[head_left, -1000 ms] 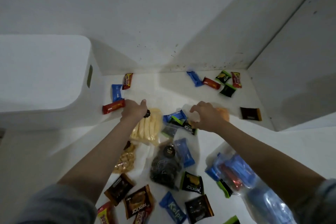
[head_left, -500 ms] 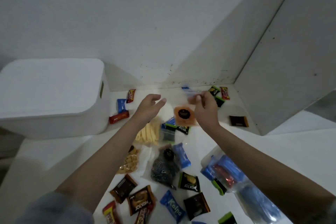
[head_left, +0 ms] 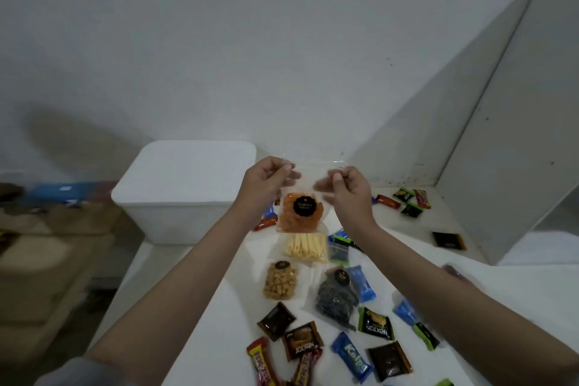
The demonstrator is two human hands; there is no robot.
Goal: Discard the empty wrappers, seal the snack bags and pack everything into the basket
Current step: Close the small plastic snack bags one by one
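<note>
Fingers (head_left: 283,168) of the left hand (head_left: 266,180) and right hand (head_left: 349,186) pinch the top of a clear bag (head_left: 300,213) of orange snacks, raised above the counter (head_left: 219,307). Wrappers there read "Nextar" (head_left: 376,327) and "Kalpa" (head_left: 352,357).

A clear bag (head_left: 299,213) is showing orange snacks under a black round label. The bin (head_left: 181,194) is looking plain white, as is the surface (head_left: 219,323); a blue wrapper (head_left: 352,357) is bearing white lettering.

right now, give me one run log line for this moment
step: sealing | left hand: pinches top edge of clear plastic bag of orange snacks | right hand: pinches same edge | bag: held above white table
</note>
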